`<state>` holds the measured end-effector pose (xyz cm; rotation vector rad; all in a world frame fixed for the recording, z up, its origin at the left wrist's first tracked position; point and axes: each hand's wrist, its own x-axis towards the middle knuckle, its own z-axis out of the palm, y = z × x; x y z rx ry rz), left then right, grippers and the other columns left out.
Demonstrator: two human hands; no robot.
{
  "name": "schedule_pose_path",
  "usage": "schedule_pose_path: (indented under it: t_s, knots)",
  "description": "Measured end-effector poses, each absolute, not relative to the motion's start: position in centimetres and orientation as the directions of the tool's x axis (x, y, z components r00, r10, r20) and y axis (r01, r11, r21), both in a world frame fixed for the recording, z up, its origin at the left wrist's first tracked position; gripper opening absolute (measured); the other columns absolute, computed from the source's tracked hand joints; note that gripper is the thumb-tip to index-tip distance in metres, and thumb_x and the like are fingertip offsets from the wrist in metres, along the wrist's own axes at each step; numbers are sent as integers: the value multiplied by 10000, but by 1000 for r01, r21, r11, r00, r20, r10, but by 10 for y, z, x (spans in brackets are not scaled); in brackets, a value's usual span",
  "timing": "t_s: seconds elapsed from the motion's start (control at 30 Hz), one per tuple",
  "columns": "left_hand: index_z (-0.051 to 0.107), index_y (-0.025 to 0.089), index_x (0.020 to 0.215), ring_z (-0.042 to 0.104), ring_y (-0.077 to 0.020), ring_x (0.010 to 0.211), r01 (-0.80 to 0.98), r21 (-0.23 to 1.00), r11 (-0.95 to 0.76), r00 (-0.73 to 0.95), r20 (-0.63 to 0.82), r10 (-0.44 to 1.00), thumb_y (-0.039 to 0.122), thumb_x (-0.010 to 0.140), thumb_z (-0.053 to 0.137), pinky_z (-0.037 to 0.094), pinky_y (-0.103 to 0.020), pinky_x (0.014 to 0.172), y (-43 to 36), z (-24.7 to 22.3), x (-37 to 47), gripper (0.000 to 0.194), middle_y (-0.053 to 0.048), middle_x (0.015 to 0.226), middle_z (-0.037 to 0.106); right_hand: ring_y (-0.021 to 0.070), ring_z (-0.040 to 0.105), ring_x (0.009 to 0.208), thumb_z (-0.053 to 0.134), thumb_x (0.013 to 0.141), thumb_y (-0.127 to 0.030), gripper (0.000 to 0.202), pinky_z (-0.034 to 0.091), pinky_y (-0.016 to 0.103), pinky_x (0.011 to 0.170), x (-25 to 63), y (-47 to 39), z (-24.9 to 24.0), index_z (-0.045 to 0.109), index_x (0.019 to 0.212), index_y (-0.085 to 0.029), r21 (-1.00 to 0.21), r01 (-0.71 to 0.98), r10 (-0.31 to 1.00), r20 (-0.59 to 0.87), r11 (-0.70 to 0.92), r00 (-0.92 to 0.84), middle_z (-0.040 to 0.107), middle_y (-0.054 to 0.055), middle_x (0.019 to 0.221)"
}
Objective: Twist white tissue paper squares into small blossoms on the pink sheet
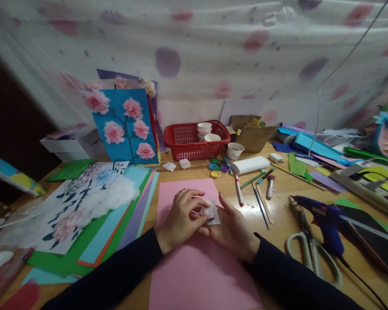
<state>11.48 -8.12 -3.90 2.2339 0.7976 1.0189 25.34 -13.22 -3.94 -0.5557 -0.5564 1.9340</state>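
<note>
Between my hands is a small white folded tissue-like square [213, 214], held just above a large pink paper sheet [203, 280]. My left hand [185, 215] comes over it from the left, thumb and fingers bent and pressed on the square. Under its right side lies my right hand [231, 228], palm turned up and thumb raised, so the square rests on its fingers. The left fingers partly cover the square. Two similar white folded squares, a left one [170, 166] and a right one [184, 163], lie on the table beyond the sheet.
Coloured papers [129, 232] and white fluff [121, 193] are at left, below a blue flower picture [126, 129]. A red basket [194, 153] with cups stands behind. Scissors [307, 249], a glue gun [323, 215], brushes [261, 206] and a marker [238, 189] lie at right.
</note>
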Motion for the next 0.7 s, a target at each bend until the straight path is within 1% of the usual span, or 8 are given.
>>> schedule_pose_path:
  t_s: [0.13, 0.23, 0.33, 0.4, 0.47, 0.53, 0.63, 0.7]
  knots:
    - [626, 212, 700, 533, -240, 1068, 275, 750, -601, 530, 404, 746, 93, 697, 677, 428, -428, 935, -83, -40, 115, 129, -71, 1038, 621, 235, 610, 946, 374, 871, -580, 463, 470, 400, 813, 254, -132, -42, 506, 1086, -192, -582, -711, 913, -160, -394, -375, 637, 101, 1001]
    - [622, 208, 683, 520, -236, 1100, 230, 822, -521, 522, 348, 779, 141, 693, 698, 420, -413, 953, -84, -36, 113, 101, -78, 1080, 601, 220, 626, 925, 374, 892, -547, 431, 459, 402, 838, 255, -132, -46, 500, 1125, -207, -528, -749, 915, -181, -399, -360, 651, 85, 990]
    - [597, 189, 670, 545, -228, 1080, 112, 930, -350, 506, 250, 826, 208, 705, 688, 468, -366, 881, -80, -30, 110, 100, -93, 1099, 603, 178, 647, 844, 401, 914, -478, 355, 457, 364, 841, 256, -132, -50, 509, 1124, -212, -456, -797, 917, -238, -397, -320, 668, 53, 915]
    - [562, 175, 662, 603, -200, 942, 28, 978, -207, 491, 167, 855, 237, 711, 670, 495, -325, 789, -75, -27, 107, 134, -82, 980, 645, 154, 651, 800, 437, 915, -434, 308, 463, 327, 820, 257, -132, -53, 527, 1094, -199, -443, -808, 915, -290, -388, -280, 670, 41, 876]
    - [533, 165, 665, 610, -154, 758, -10, 996, -93, 459, 87, 884, 273, 695, 678, 492, -287, 704, -69, -24, 103, 183, -36, 790, 642, 130, 642, 733, 495, 897, -408, 259, 473, 290, 766, 260, -131, -56, 548, 1033, -194, -459, -804, 912, -334, -378, -238, 659, 20, 818]
    - [534, 157, 713, 589, -128, 686, -24, 1000, -9, 448, 19, 894, 294, 664, 708, 482, -262, 662, -63, -22, 100, 227, -5, 719, 612, 93, 587, 598, 576, 855, -403, 226, 472, 248, 676, 263, -129, -59, 559, 934, -192, -484, -796, 915, -346, -362, -206, 608, -24, 698]
    - [574, 149, 879, 608, -139, 760, -56, 996, 69, 508, -31, 861, 294, 648, 735, 486, -265, 703, -59, -20, 98, 317, -30, 815, 643, 49, 436, 453, 678, 778, -398, 257, 430, 206, 554, 267, -128, -60, 552, 807, -176, -539, -767, 928, -316, -347, -198, 468, -82, 557]
    - [591, 150, 938, 614, -139, 784, -41, 995, 89, 547, -52, 835, 289, 654, 737, 482, -264, 722, -59, -19, 98, 349, -43, 866, 658, 55, 429, 467, 706, 756, -355, 239, 422, 209, 551, 269, -128, -59, 564, 792, -166, -602, -727, 940, -284, -330, -191, 448, -80, 545]
